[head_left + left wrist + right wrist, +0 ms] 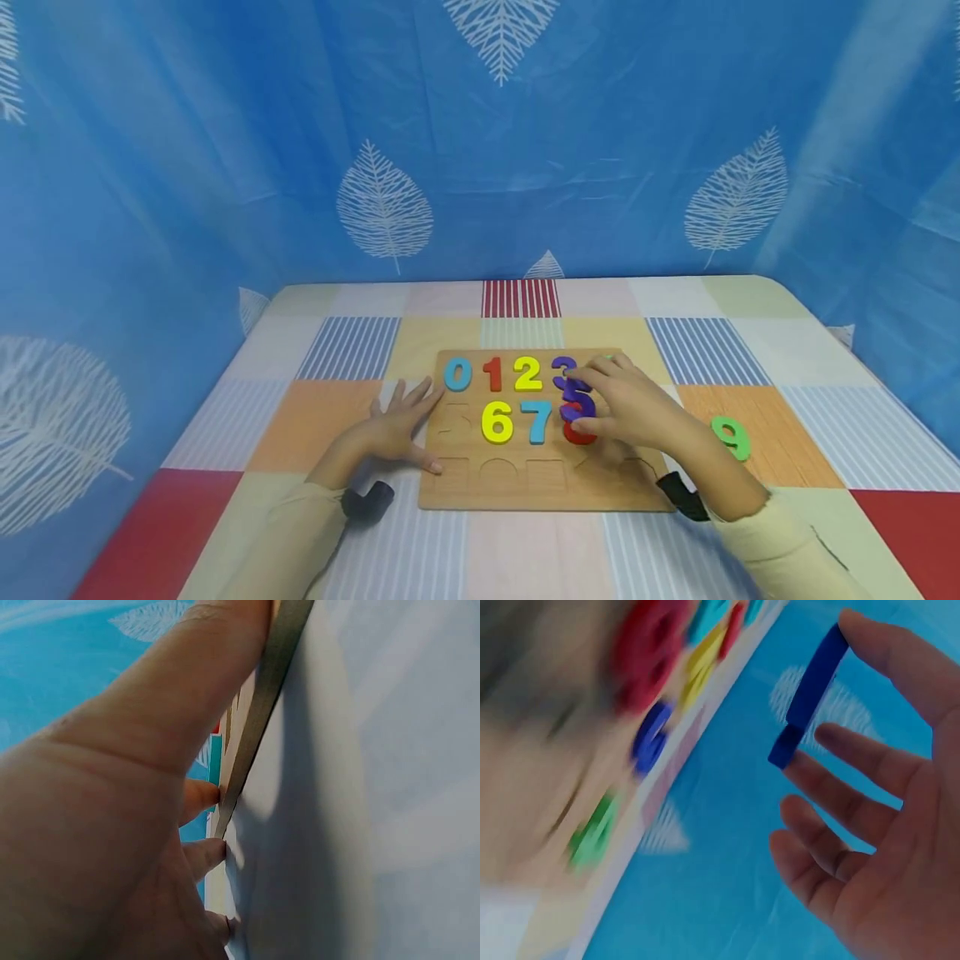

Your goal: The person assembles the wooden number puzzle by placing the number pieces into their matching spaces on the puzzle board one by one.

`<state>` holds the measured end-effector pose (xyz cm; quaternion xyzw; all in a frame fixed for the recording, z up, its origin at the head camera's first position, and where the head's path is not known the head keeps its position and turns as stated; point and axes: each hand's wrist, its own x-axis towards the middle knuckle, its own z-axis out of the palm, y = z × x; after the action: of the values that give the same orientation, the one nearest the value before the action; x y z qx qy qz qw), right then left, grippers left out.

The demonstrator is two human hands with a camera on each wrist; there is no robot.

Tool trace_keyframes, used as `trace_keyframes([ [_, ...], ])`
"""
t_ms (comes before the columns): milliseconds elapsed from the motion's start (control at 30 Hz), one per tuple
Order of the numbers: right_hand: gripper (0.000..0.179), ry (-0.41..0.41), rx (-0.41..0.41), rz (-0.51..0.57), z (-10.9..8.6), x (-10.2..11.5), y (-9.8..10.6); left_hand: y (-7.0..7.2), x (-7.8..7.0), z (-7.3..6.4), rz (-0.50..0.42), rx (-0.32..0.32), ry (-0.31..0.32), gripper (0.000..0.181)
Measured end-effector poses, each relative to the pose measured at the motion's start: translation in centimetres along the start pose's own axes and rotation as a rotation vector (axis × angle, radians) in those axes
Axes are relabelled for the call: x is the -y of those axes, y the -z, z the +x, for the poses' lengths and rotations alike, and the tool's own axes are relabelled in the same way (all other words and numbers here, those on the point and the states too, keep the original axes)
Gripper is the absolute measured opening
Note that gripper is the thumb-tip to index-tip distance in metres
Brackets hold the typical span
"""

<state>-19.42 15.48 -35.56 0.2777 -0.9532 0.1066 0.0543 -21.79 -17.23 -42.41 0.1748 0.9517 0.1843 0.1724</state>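
Note:
My right hand [630,400] pinches a purple number 5 [579,403] between thumb and fingers above the wooden number board [468,492]. In the right wrist view the purple piece [814,694] is seen edge-on between thumb and fingertips. From the head view it overlaps the purple 3 [561,365] and the red 8 [579,435] below it. My left hand [397,425] lies with fingers spread at the board's left edge, thumb and fingertip on that edge. In the left wrist view the thumb [202,675] rests against the board's side.
On the board sit a blue 0 [457,374], red 1 [492,374], yellow 2 [528,374], yellow 6 [497,422] and blue 7 [537,421]. My right hand mostly hides a green 4 [594,832]. A green 9 [731,438] lies on the checked tablecloth, right of the board.

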Motion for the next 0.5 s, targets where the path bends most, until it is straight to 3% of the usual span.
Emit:
trace_keyframes([
  [233,0.061,0.04,0.077,0.042,5.3,4.7,-1.7,0.2,0.1,0.0,-0.002,0.009,0.0,0.112],
  [500,0.063,0.084,0.156,0.065,8.5,8.4,-4.0,0.4,0.1,-0.2,-0.003,0.03,-0.038,0.113],
])
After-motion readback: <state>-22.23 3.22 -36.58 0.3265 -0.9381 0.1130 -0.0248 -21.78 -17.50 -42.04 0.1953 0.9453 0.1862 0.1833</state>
